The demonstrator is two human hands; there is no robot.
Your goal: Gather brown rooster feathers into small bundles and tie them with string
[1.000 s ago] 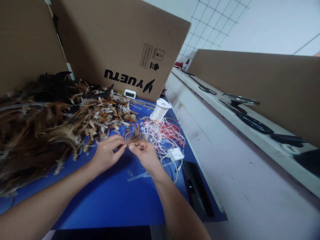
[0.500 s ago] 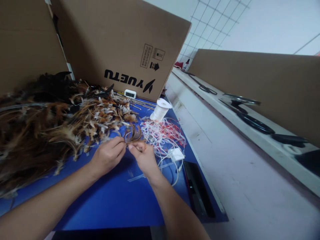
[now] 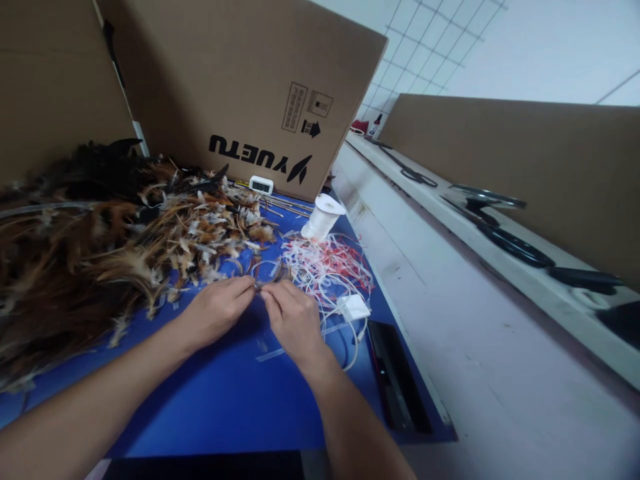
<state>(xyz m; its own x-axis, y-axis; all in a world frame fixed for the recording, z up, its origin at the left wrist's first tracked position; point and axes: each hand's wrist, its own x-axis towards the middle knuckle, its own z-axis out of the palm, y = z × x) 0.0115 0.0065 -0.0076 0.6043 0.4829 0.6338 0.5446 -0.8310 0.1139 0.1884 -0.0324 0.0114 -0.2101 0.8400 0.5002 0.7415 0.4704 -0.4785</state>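
Observation:
My left hand [image 3: 223, 307] and my right hand [image 3: 296, 319] meet over the blue table, thumbs and fingertips pinched close together. Between them is a small bunch of brown feathers [image 3: 284, 273]; only a few dark tips show past my right fingers, and the pinched ends are mostly hidden. Left of my hands spreads a large heap of brown, black and pale feathers [image 3: 195, 230]. Close beyond my right hand lies a tangle of white and red strips [image 3: 325, 263].
A white spool [image 3: 323, 217] stands behind the strips. A white adapter with a cable [image 3: 353, 307] and a black case [image 3: 397, 377] lie at right. Cardboard boxes [image 3: 240, 73] wall the back, with a small digital clock [image 3: 261, 185] before them. Scissors [image 3: 419, 177] rest on the ledge.
My right hand has turned over, knuckles now up, and covers most of the feathers that fanned out above the fingers before. My left hand has shifted slightly right, still pinching.

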